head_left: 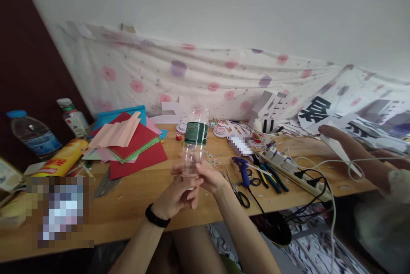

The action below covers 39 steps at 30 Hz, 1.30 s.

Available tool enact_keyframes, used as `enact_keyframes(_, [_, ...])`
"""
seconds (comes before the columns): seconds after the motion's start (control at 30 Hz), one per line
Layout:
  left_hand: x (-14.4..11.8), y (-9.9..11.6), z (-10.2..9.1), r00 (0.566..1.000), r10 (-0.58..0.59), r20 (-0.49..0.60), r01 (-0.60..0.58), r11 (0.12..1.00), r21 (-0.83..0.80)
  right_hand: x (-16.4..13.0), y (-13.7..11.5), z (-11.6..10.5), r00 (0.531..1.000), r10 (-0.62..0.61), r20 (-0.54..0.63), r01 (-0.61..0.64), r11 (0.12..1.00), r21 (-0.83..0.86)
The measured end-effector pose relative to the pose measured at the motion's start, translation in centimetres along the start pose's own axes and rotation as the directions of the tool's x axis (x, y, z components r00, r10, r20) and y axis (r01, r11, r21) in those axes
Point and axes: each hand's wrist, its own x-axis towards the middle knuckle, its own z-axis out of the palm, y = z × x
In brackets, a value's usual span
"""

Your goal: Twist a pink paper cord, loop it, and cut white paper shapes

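Note:
I hold an empty clear plastic bottle [195,137] with a green label, its neck toward me and its base tilted up and away. My left hand [177,197], with a black band on the wrist, grips the neck end from below. My right hand [209,177] clasps the same end from the right side. The bottle hangs just above the wooden table [134,205].
Stacked coloured paper [130,141] lies left of the bottle. Bottles [33,134] and a yellow can [62,161] stand at far left. A blue glue gun [241,169], scissors [238,190], pliers and a power strip [288,165] with cables lie right. Another person's arm [355,150] reaches in at right.

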Motion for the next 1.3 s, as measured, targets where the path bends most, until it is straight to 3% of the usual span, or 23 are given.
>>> enact_keyframes(0.23, [-1.2,0.0,-1.0,0.983,0.08,-0.164,-0.009,0.918,0.396,1.2,-3.3,-0.9,0.968,-0.141,-0.21,0.155,0.987,0.05])
enact_keyframes(0.37, [-1.6,0.0,-1.7,0.965,0.159,-0.207,-0.042,0.877,0.478,1.6,-4.5,-1.3,0.894,-0.251,-0.371,0.264,0.964,-0.016])
enact_keyframes(0.5, [-1.6,0.1,-1.4,0.966,0.175,-0.189,-0.058,0.863,0.502,1.9,-4.4,-0.6,0.858,-0.273,-0.435,0.287,0.957,-0.033])
enact_keyframes(0.7, [-1.2,-0.3,-0.8,0.948,0.219,-0.229,-0.101,0.893,0.438,2.0,-4.4,0.4,0.826,-0.2,-0.528,0.203,0.978,-0.053])
enact_keyframes(0.9, [-0.7,-1.0,-0.6,0.948,0.203,-0.247,-0.115,0.938,0.327,2.0,-4.7,1.2,0.822,-0.12,-0.557,0.103,0.993,-0.062])
enact_keyframes(1.13, [-0.5,-0.4,-0.9,0.995,0.074,-0.065,-0.068,0.994,0.087,2.6,-4.0,1.4,0.843,-0.053,-0.535,0.045,0.999,-0.028])
enact_keyframes(1.3, [-0.3,-0.1,-1.4,0.997,0.077,-0.004,-0.076,0.996,0.034,3.0,-3.0,1.4,0.856,-0.015,-0.516,-0.005,0.999,-0.037])
